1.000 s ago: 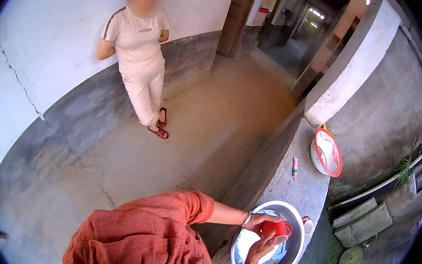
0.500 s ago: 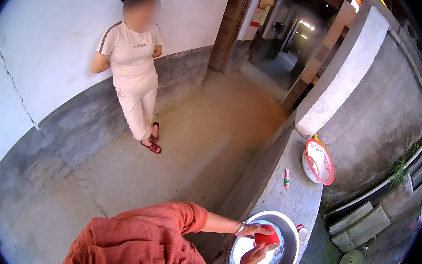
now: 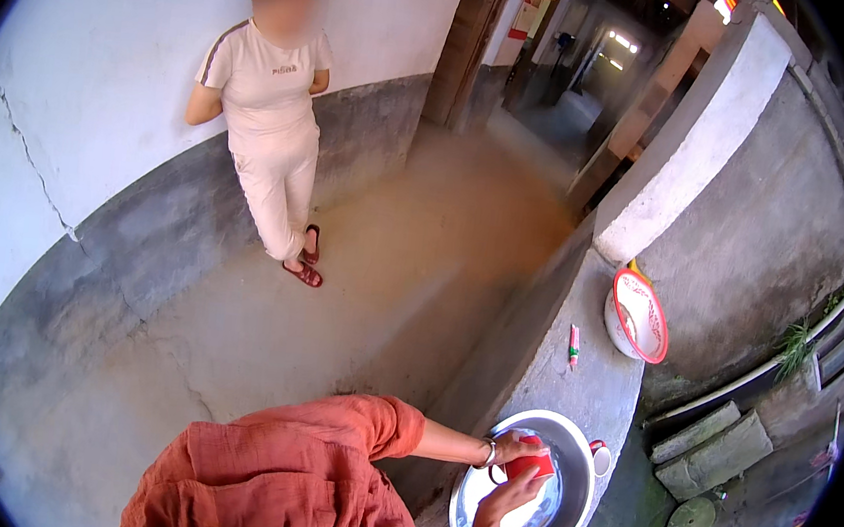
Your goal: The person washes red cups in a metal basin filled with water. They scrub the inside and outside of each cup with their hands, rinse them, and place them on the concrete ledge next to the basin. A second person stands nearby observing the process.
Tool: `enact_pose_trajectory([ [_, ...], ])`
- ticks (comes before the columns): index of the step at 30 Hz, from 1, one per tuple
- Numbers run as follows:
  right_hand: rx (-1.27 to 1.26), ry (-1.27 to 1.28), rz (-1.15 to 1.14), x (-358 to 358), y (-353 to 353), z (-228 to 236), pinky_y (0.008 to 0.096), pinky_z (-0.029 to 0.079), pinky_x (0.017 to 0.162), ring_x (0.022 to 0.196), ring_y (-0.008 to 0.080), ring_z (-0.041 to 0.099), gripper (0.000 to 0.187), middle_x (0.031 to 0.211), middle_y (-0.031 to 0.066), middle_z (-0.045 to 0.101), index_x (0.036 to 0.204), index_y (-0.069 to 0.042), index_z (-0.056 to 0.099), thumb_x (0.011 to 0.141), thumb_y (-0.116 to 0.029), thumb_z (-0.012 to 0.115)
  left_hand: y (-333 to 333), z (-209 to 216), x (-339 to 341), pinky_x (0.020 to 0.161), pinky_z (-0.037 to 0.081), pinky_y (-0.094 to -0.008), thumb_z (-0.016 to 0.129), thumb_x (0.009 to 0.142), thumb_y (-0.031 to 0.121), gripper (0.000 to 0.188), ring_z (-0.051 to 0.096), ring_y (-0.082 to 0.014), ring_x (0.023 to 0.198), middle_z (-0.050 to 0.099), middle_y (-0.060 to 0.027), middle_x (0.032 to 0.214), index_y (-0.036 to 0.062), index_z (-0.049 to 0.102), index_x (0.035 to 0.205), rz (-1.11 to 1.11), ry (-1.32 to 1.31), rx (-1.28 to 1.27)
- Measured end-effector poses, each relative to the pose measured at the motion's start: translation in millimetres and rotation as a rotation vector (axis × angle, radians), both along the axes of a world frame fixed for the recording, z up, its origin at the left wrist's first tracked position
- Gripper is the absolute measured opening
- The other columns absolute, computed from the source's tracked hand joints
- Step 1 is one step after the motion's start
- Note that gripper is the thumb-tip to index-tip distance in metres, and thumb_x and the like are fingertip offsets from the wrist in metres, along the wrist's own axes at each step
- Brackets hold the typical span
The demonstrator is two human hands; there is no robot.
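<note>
Head view: cup (image 3: 531, 465) bright red, partly hidden by hands (image 3: 512, 496).

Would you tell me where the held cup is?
In the head view, the red cup is low, right of centre, between the left hand and right hand, over the basin.

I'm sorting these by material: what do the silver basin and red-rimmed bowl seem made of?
Silver basin: likely smooth metal, judging by its grey sheen. Red-rimmed bowl: its glossy, red-patterned white surface suggests enamelled metal, possibly plastic.
</note>
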State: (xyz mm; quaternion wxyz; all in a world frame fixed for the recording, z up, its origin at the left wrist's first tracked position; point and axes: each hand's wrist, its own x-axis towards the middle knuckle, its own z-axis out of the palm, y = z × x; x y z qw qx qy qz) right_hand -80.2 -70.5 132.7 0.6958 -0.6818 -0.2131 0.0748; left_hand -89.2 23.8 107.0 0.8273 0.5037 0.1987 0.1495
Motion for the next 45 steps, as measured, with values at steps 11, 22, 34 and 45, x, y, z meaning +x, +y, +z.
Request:
enact_pose_trajectory([
  [11, -0.086, -0.136, 0.081, 4.5, -19.7, -7.9, 0.0351, 0.047, 0.075, 0.088, 0.0278, 0.057, 0.048, 0.101, 0.0216, 0.056, 0.106, 0.009, 0.049, 0.093, -0.037, 0.041, 21.0, -7.1, 18.2, 0.067, 0.05, -0.0323, 0.054, 0.074, 0.064, 0.065, 0.06, -0.0224, 0.089, 0.06, -0.0079, 0.096, 0.0148, 0.05, 0.116, -0.397, -0.072, -0.253],
  [22, -0.401, -1.041, 0.295, 36.8, -45.2, -46.6, 0.0458, 0.041, 0.08, 0.088, 0.0423, 0.052, 0.033, 0.096, 0.0249, 0.055, 0.107, 0.004, 0.05, 0.091, -0.023, 0.038, 20.0, -15.6, 13.2, 0.068, 0.049, -0.0427, 0.057, 0.075, 0.049, 0.045, 0.06, -0.0236, 0.085, 0.062, -0.0102, 0.094, 0.0116, 0.054, 0.101, -0.431, 0.167, -0.567],
  [34, -0.257, -0.708, 0.03, 13.8, -24.2, -39.1, 0.0382, 0.047, 0.078, 0.093, 0.0285, 0.058, 0.039, 0.101, 0.0193, 0.059, 0.112, 0.006, 0.048, 0.092, -0.027, 0.045, 7.2, 14.2, 4.2, 0.067, 0.05, -0.0293, 0.07, 0.069, 0.05, 0.054, 0.062, -0.019, 0.077, 0.063, -0.0091, 0.086, 0.0071, 0.058, 0.099, -0.168, 0.038, -0.152],
  [45, 0.074, 0.102, -0.091, 0.8, -2.5, -11.8, 0.0357, 0.047, 0.079, 0.09, 0.027, 0.057, 0.041, 0.103, 0.0183, 0.057, 0.111, 0.005, 0.049, 0.091, -0.031, 0.049, -2.8, -14.5, 14.7, 0.073, 0.05, -0.032, 0.069, 0.069, 0.05, 0.061, 0.059, -0.0229, 0.092, 0.06, -0.0128, 0.102, 0.0066, 0.054, 0.109, 0.041, 0.035, 0.174],
])
